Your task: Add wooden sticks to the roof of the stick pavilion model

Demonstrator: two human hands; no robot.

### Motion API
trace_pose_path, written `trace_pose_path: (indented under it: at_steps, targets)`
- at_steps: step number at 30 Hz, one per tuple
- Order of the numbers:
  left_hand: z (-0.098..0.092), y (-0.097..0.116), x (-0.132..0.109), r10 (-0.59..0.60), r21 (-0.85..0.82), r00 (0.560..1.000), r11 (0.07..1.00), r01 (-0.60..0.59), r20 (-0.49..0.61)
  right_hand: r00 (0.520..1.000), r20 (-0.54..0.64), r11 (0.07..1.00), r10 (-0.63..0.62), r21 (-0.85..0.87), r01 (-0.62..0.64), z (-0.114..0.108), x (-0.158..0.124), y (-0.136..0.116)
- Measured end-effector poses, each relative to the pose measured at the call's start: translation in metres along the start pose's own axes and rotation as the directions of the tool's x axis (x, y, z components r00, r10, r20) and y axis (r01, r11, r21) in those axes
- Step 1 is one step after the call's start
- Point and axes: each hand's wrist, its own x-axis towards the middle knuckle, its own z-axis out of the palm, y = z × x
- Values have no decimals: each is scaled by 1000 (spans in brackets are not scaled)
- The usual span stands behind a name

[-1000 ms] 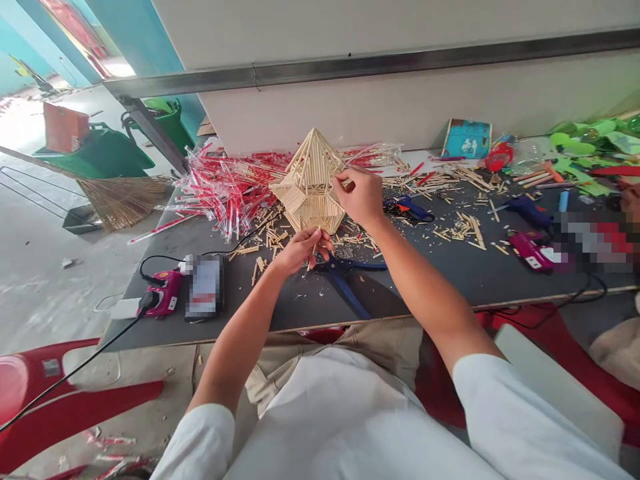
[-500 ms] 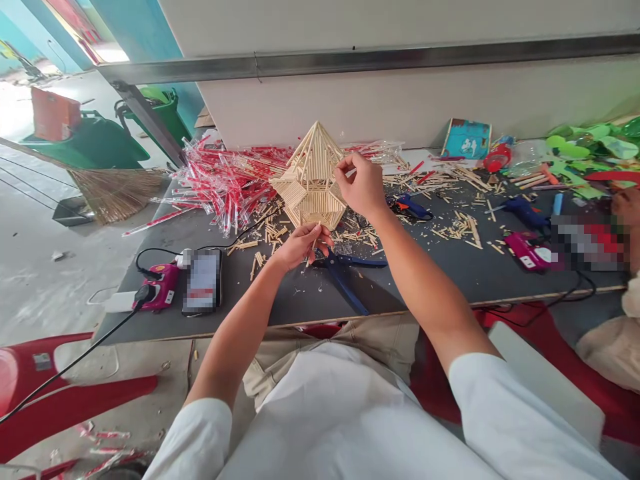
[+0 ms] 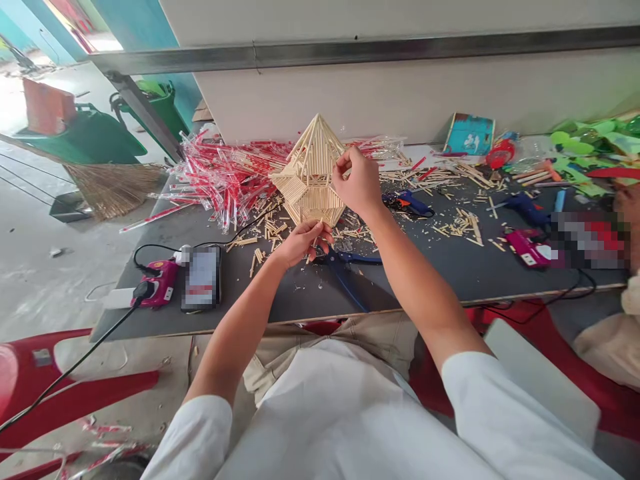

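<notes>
A pale lantern-shaped model built of thin wooden sticks (image 3: 309, 175) stands raised over the grey worktable (image 3: 420, 273). My left hand (image 3: 301, 241) is under its lower edge, fingers pinched on a short wooden stick. My right hand (image 3: 356, 180) is closed on the model's right side, gripping its frame with fingertips. Blue-handled cutters (image 3: 345, 268) lie on the table just below my left hand.
A heap of red and clear plastic wrappers (image 3: 225, 177) lies at the back left. A pink glue gun (image 3: 159, 285) and a phone (image 3: 201, 287) sit at the front left. More glue guns (image 3: 526, 245), stick offcuts and green craft pieces fill the right. Red plastic chairs (image 3: 60, 380) stand below.
The stick model has risen slightly with my right hand. My left hand stays under its base. The view has shifted a little.
</notes>
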Motion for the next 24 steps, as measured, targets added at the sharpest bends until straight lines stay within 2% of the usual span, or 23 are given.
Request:
trace_pose_path:
  at_steps: [4,13,17,21,24]
  targets:
    - [0,0,0,-2,-12,1000,1000,2,0,1000,4,999,-28,45,27,-1,-4,2]
    - [1,1,-1,3,0,1000,1000,-3,-6,995,-70,992,-68,100,75,-3,-7,3]
    - [1,-1,-1,6,-21,1000,1000,-6,-15,986,-143,983,-83,149,105,-7,-7,6]
    - [1,-4,0,-10,-24,1000,1000,10,19,978,-208,977,-5,209,49,-9,-16,24]
    - [1,-6,0,-14,-5,1000,1000,14,26,987,-152,983,59,179,-31,-9,-28,47]
